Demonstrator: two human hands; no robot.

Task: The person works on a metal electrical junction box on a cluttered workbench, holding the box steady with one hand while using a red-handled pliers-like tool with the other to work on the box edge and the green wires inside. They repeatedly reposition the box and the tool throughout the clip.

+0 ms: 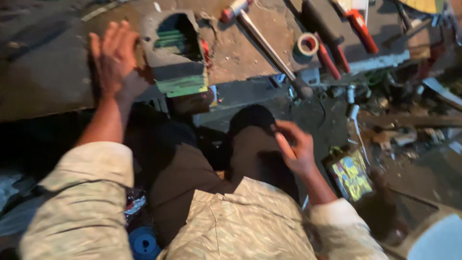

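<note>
**Hand flat beside a green metal housing**

Upper left of the frame, the left hand lies with fingers spread, touching a green metal housing on the workbench. The right hand, loosely curled and holding nothing, rests on the knee at centre. The tools at upper right lie untouched.

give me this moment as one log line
left hand: flat on bench, beside green-grey metal housing | right hand: on knee, empty | tape roll behind

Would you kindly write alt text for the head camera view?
Seen from above, a seated person's left hand rests open on a worn workbench beside a grey and green metal housing, while the right hand hovers over a knee. Red-handled tools lie behind.
</note>
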